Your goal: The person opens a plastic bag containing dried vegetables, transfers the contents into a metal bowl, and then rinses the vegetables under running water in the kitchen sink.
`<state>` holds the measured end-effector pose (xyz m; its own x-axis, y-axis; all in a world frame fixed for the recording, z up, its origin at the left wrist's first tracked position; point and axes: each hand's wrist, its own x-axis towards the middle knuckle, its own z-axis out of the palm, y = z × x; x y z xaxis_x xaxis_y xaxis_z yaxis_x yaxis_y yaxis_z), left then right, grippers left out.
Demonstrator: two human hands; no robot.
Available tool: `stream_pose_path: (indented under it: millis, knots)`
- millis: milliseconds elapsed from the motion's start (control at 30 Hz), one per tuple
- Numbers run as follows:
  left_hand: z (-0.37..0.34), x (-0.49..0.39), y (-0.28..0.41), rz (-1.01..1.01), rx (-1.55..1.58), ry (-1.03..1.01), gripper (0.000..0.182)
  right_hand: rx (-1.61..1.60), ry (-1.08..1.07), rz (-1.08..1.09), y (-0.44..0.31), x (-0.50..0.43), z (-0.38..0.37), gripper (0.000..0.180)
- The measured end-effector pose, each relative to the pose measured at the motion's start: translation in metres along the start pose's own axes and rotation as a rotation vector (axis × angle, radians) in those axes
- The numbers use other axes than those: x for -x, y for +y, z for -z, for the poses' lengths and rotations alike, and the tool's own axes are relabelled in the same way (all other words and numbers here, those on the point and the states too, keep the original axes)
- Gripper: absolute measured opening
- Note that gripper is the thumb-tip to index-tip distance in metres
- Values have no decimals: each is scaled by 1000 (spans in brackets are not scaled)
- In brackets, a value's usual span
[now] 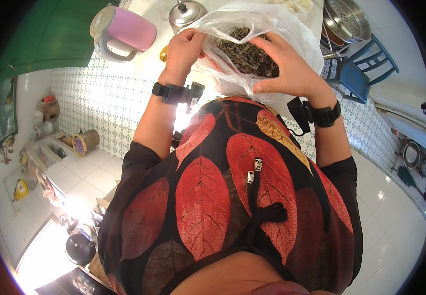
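My left hand point(185, 49) pinches the rim of a translucent white plastic bag point(297, 33) between thumb and fingers. The bag stands on the table in front of me with its mouth spread wide. Inside lies a heap of dark, dried, shredded plant matter point(248, 55), perhaps dried leaves or vegetable. On the bag's other side, my right hand point(294, 68) has its thumb well apart from the fingers. Its fingertips reach over the bag's mouth and touch the film, and the thumb rests against the near side. Nothing is gripped between them.
A pink electric kettle point(131, 29) and a steel kettle point(187, 14) stand left of the bag. Pale food point(297, 5) lies behind it. At right are stacked steel steamer pans point(347, 18) and a blue chair point(356, 75). A green cabinet point(50, 33) is at far left.
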<state>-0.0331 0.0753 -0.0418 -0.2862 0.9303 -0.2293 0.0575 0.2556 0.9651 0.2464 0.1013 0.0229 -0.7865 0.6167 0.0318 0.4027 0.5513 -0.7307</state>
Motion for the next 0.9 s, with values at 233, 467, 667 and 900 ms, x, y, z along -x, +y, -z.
stream_pose_path:
  millis: [233,467,667,900]
  knots:
    - [3,-2,-1,84,95,-29,23,182,225,150,-3,20,-15,78]
    - [8,6,-2,65,151,-142,25,75,480,157,12,-3,-27,34]
    - [10,12,-4,38,172,-232,32,47,552,61,-8,-13,-22,52]
    - [12,22,-8,-34,192,-260,42,294,595,125,-8,-33,-24,35]
